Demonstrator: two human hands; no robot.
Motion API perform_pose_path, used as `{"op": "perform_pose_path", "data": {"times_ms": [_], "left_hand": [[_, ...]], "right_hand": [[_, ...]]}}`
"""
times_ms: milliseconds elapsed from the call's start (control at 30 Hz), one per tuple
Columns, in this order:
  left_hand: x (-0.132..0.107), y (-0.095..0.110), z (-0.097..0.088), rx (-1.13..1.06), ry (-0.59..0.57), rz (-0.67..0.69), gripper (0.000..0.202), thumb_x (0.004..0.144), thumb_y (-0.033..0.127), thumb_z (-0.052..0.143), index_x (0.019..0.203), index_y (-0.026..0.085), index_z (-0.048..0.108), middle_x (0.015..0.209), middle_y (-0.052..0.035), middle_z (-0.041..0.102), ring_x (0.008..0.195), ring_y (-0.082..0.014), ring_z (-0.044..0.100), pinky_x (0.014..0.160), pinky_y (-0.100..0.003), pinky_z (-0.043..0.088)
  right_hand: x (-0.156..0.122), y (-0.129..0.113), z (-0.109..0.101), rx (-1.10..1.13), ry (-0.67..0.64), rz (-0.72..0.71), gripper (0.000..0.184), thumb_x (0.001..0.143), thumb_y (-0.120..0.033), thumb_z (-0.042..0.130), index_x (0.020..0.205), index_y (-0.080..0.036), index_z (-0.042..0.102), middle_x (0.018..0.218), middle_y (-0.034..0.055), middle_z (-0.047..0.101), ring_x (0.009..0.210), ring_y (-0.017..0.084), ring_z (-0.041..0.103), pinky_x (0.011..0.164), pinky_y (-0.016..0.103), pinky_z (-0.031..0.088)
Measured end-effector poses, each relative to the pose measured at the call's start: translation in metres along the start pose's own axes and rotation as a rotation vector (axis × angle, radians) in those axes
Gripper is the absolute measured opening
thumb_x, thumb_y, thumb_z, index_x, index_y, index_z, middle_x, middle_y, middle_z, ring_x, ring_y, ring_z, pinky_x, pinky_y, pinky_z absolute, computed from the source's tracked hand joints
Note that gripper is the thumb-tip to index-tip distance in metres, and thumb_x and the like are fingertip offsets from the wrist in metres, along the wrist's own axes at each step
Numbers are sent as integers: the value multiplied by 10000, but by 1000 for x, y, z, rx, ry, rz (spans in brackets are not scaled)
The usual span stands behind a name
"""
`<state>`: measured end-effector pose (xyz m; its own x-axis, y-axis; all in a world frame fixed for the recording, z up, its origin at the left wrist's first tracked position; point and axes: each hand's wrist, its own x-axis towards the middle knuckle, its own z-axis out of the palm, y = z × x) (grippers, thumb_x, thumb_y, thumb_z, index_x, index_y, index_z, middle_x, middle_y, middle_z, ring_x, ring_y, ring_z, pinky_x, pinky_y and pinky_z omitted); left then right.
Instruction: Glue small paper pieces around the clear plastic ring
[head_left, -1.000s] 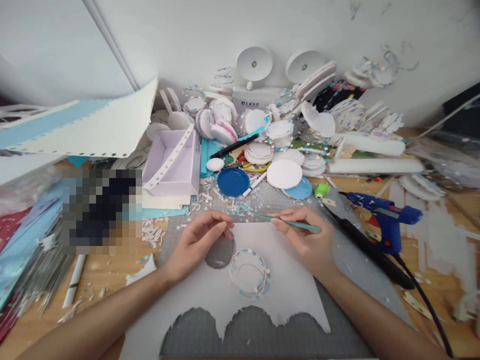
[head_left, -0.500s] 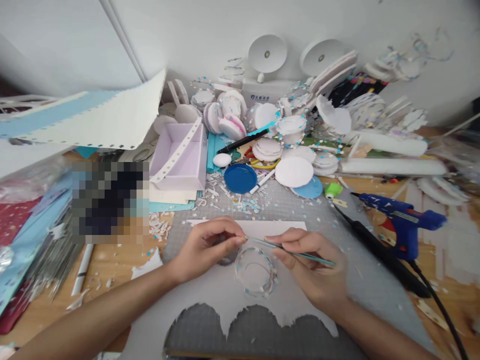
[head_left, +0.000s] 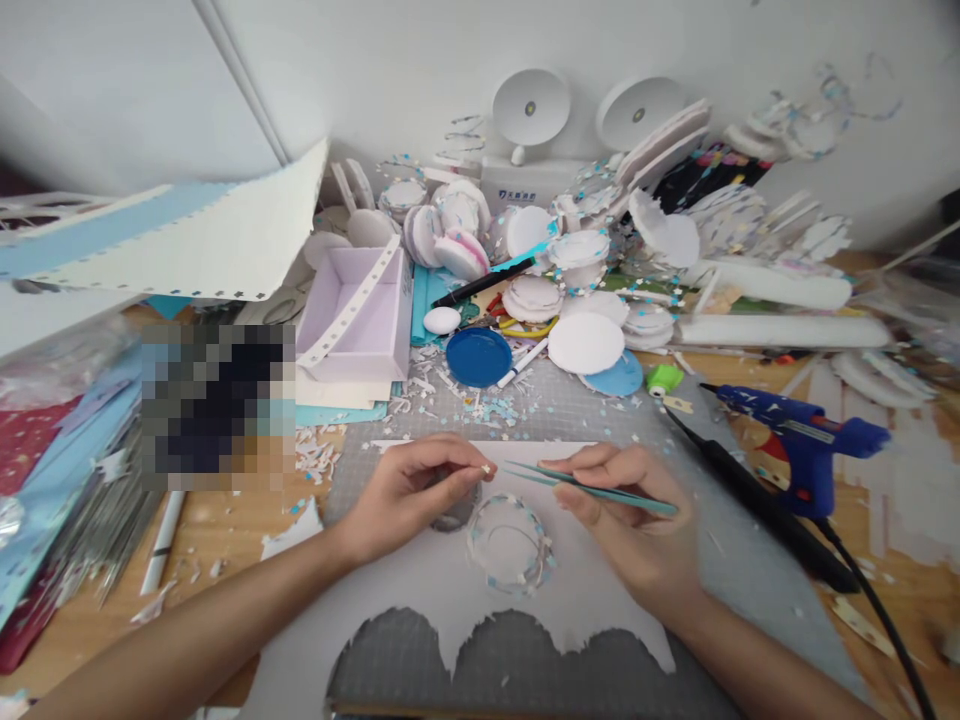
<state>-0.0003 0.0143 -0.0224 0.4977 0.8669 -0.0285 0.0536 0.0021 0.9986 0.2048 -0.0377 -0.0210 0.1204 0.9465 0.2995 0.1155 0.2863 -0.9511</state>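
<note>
Between the thumb and forefinger of my left hand (head_left: 424, 490) sits a tiny pale star-shaped piece (head_left: 487, 468), near the fingertips. My right hand (head_left: 637, 520) pinches a pair of teal tweezers (head_left: 600, 487), whose tips are parted and point left, a short gap from the star. Below both hands, a round wreath-like ring (head_left: 511, 545) dotted with white and blue bits lies on a white sheet (head_left: 405, 590) with scalloped cut-outs. Partly hidden under my left hand is a small grey round thing (head_left: 456, 512).
A blue glue gun (head_left: 806, 430) and a black corded tool (head_left: 757, 500) lie at right. A blue lid (head_left: 478, 357), a lilac box (head_left: 352, 355) and many white discs (head_left: 586, 343) crowd the back. Paper scraps litter the grey cutting mat (head_left: 645, 405).
The tweezers have drawn back to the right from my left fingertips, and their tips have spread. The small star now shows in my left fingers.
</note>
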Motion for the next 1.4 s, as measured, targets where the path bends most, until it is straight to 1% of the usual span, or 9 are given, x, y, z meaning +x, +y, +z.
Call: {"op": "perform_pose_path", "data": {"times_ms": [433,767,867,967,1100,1167,1300,1367,1400], "left_hand": [[0,0,1,18,-10,-45,150,818,245,647,813,116,723,809,-81,678,667,-126,583,560,-224,493],[3,3,-1,62,-4,-12,191,859,275,584,789,129,686,771,-63,654,630,-117,540,592,-248,463],[2,18,0,140,12,13,238,874,299,547,777,131,684,733,-51,639,616,-117,507,584,-244,427],[-5,43,8,163,-2,-46,261,874,329,526,821,135,693,616,-7,562,554,-105,430,518,-227,353],[-23,72,29,68,-107,-96,413,879,378,494,541,142,510,490,45,343,493,-82,310,470,-221,254],[-32,77,37,28,-110,-108,452,870,384,512,499,157,391,503,52,279,497,-76,259,459,-226,211],[-48,68,42,-111,-97,-155,458,868,404,534,515,156,380,531,53,248,522,-80,219,476,-242,180],[-54,61,40,-172,-74,-165,429,870,400,544,539,138,473,530,47,293,535,-84,252,501,-243,207],[-56,58,38,-183,-63,-166,399,872,395,547,575,128,539,536,42,325,545,-88,278,517,-243,223]], "right_hand": [[1,-3,3,51,-70,7,162,740,-69,660,755,-214,589,761,19,655,760,190,698,622,280,574],[6,7,-7,70,19,124,110,765,-187,682,748,-224,579,750,11,631,752,179,670,591,267,548],[10,2,-7,17,103,-4,125,763,-126,665,755,-222,585,765,12,613,765,182,675,592,278,555],[9,-16,-7,-180,136,-302,213,729,-41,658,792,-234,596,785,20,643,763,192,676,650,331,564],[0,-44,-3,-484,-160,-743,294,751,-31,608,955,-243,595,848,38,697,710,163,662,639,319,571],[-7,-53,0,-551,-230,-864,296,763,-27,583,988,-220,585,837,50,701,674,148,640,595,290,560],[-24,-61,3,-494,-316,-779,339,783,-23,535,1074,-195,559,920,75,676,780,159,623,661,305,551],[-34,-61,-4,-498,-444,-700,367,801,-37,489,1137,-175,536,1042,101,641,921,180,609,756,328,542],[-39,-60,-11,-540,-449,-665,378,803,-46,480,1157,-169,527,1086,110,620,979,191,592,796,337,529]]}}
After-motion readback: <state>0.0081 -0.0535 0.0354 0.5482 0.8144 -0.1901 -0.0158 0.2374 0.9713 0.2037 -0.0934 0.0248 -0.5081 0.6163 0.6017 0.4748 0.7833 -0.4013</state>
